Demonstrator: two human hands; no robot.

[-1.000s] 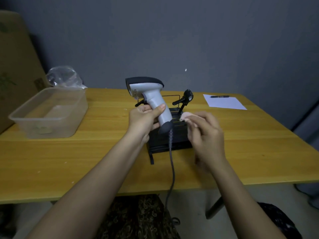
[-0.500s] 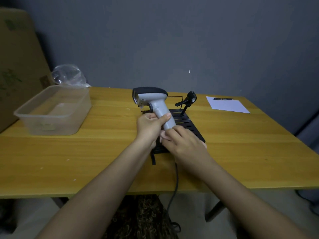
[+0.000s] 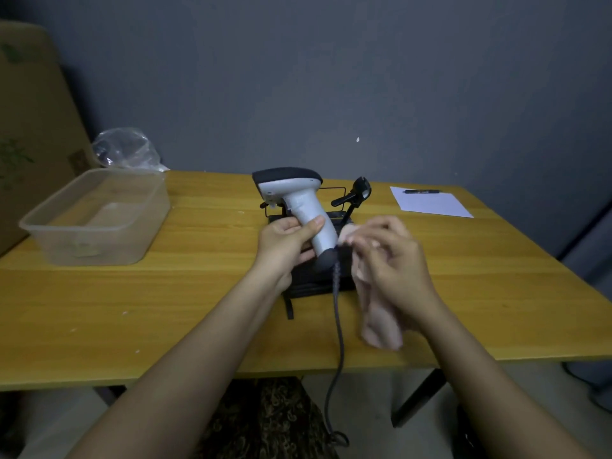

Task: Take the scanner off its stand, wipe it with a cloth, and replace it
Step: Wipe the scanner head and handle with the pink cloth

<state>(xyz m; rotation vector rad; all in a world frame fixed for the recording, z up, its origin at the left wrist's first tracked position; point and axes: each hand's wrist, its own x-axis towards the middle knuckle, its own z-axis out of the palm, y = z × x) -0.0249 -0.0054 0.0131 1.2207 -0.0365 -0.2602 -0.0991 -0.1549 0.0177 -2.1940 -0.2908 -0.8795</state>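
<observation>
A white barcode scanner [image 3: 299, 200] with a black top and black butt is held upright above the table, my left hand [image 3: 286, 248] wrapped round its grip. Its grey cable [image 3: 338, 332] hangs from the butt over the table's front edge. Just right of the grip, my right hand [image 3: 389, 260] holds a pale pink cloth [image 3: 379, 321], which droops below the palm, blurred. Behind the scanner sits the black stand [image 3: 356, 195], its cradle arm tilted up and its flat base mostly hidden by my hands.
The yellow wooden table [image 3: 198, 293] carries a clear plastic tub [image 3: 96, 217] at the left with a crumpled plastic bag [image 3: 127, 150] behind it. A white sheet [image 3: 430, 203] with a pen [image 3: 422, 191] lies back right. A cardboard box [image 3: 29, 127] leans at far left.
My right hand was pressed on the lower grip half a second ago; it has since pulled away to the right, the cloth hanging from it. The scanner stays in my left hand.
</observation>
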